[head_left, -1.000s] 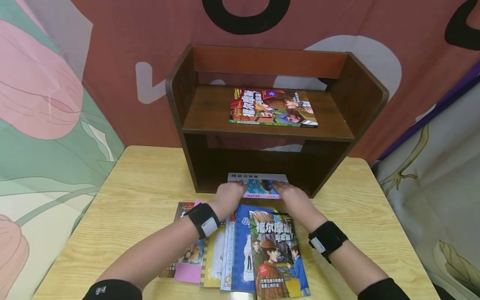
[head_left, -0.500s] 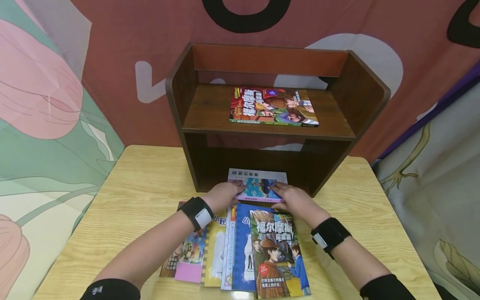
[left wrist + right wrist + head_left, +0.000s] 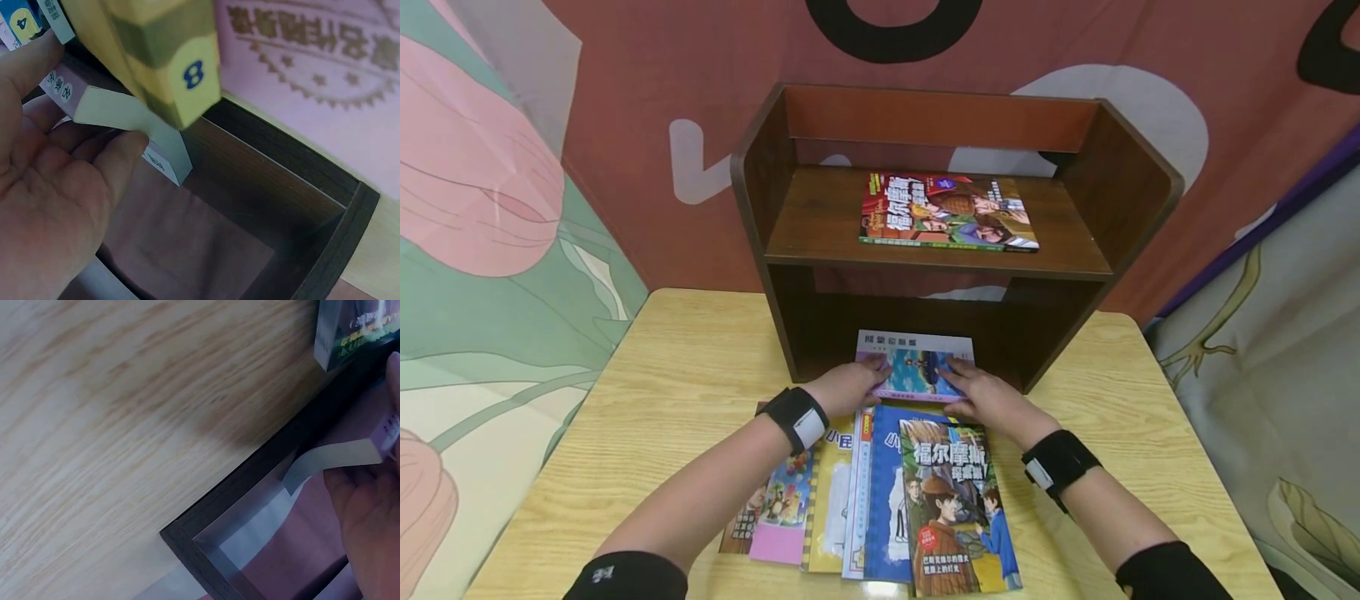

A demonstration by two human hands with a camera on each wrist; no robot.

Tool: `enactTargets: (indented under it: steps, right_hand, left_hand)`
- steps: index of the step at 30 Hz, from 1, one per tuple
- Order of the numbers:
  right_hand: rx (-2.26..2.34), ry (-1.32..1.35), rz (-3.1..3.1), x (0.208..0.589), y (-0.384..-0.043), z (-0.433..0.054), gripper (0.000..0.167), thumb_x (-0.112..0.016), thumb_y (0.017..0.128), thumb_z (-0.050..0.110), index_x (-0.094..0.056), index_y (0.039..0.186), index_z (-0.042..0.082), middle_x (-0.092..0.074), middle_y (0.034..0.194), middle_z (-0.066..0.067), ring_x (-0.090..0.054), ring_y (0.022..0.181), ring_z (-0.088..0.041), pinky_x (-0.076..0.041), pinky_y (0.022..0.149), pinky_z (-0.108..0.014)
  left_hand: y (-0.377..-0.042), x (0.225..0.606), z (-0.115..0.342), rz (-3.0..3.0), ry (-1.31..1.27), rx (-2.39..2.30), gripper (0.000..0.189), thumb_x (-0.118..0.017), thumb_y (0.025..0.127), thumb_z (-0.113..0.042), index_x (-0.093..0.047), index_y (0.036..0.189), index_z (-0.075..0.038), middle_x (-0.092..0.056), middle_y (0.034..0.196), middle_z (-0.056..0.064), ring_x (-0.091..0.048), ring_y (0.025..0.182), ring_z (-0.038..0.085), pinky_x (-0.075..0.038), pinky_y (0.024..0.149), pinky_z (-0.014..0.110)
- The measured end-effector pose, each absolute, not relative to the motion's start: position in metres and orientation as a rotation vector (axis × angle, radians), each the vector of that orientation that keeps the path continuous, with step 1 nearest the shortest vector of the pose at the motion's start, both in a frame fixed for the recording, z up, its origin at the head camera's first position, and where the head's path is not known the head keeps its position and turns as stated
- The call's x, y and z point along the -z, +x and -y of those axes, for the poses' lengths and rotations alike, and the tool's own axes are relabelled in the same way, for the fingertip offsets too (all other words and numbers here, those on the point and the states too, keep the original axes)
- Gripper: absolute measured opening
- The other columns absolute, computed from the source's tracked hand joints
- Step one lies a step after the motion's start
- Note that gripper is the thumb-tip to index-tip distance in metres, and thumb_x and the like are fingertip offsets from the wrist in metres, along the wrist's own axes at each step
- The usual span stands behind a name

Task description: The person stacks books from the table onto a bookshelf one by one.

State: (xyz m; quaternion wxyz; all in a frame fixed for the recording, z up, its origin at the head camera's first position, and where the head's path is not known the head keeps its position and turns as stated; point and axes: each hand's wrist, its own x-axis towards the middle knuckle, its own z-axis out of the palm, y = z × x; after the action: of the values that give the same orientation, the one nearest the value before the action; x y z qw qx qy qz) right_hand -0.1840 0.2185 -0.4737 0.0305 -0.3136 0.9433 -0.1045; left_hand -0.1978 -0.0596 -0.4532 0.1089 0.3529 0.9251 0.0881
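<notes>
A thick lilac paperback book (image 3: 921,382) with a grey band and a blue picture sits at the mouth of the bookcase's lower compartment. My left hand (image 3: 844,387) grips its left end, fingers over the cover and thumb at the near edge. On the opposite end my right hand (image 3: 997,398) holds it the same way. Between the left fingers, the left wrist view shows the pale page block (image 3: 103,107). The right wrist view catches the bending pages (image 3: 337,456) beside the right hand, which is partly cut off by the frame.
A dark brown wooden bookcase (image 3: 748,192) stands on the pale wood table (image 3: 647,417) against a fabric backdrop. One red comic book (image 3: 947,212) lies on its upper shelf. Several overlapping books, including a blue book (image 3: 883,508) and a detective comic (image 3: 958,508), lie in front.
Both hands have drawn slightly toward me, and the thumbs now show at the book's near edge. More of the lilac book's cover is visible, its far edge appearing higher.
</notes>
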Motion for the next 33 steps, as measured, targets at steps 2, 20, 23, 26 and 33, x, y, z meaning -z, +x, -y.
enactTargets:
  steps: [2,20,23,26,33]
  right_hand:
    - [0.335,-0.938,-2.899,0.472,-0.186,-0.218,0.065,-0.061,0.088,0.041,-0.042,0.143,0.012,-0.036,0.150,-0.018,-0.036,0.136,-0.036,-0.043,0.102,-0.046]
    - [0.320,-0.846,-2.833,0.469,-0.230,-0.210,0.063,-0.061,0.090,0.032,-0.038,0.145,0.013,-0.027,0.153,-0.018,-0.026,0.140,-0.037,-0.041,0.104,-0.046]
    - [0.322,-0.821,-2.818,0.468,-0.234,-0.208,0.063,-0.061,0.090,0.031,-0.038,0.145,0.013,-0.025,0.154,-0.018,-0.024,0.141,-0.039,-0.041,0.104,-0.046]
    - [0.321,-0.810,-2.810,0.468,-0.238,-0.208,0.063,-0.062,0.090,0.030,-0.037,0.146,0.015,-0.024,0.155,-0.017,-0.024,0.141,-0.039,-0.042,0.103,-0.045]
    - [0.342,-0.763,-2.798,0.467,-0.245,-0.211,0.063,-0.062,0.090,0.027,-0.038,0.146,0.013,-0.023,0.155,-0.017,-0.023,0.141,-0.038,-0.040,0.105,-0.046]
  left_hand:
    - [-0.201,0.455,0.058,-2.736,1.040,-0.251,0.060,-0.062,0.092,-0.029,-0.041,0.143,-0.005,-0.034,0.150,0.017,-0.036,0.137,0.029,-0.039,0.107,0.038]
    - [-0.235,0.461,0.047,-2.794,0.915,-0.227,0.058,-0.064,0.091,-0.020,-0.042,0.142,-0.005,-0.032,0.152,0.015,-0.037,0.136,0.028,-0.039,0.107,0.036]
    - [-0.240,0.463,0.045,-2.798,0.892,-0.189,0.059,-0.064,0.090,-0.024,-0.042,0.142,-0.005,-0.031,0.152,0.015,-0.035,0.137,0.028,-0.039,0.108,0.036]
    - [-0.243,0.463,0.042,-2.796,0.859,-0.187,0.059,-0.062,0.092,-0.030,-0.043,0.142,-0.005,-0.030,0.153,0.015,-0.034,0.139,0.028,-0.037,0.109,0.036]
    - [-0.248,0.461,0.035,-2.804,0.857,-0.177,0.054,-0.058,0.094,-0.029,-0.044,0.140,-0.004,-0.031,0.152,0.016,-0.033,0.139,0.028,-0.035,0.110,0.036]
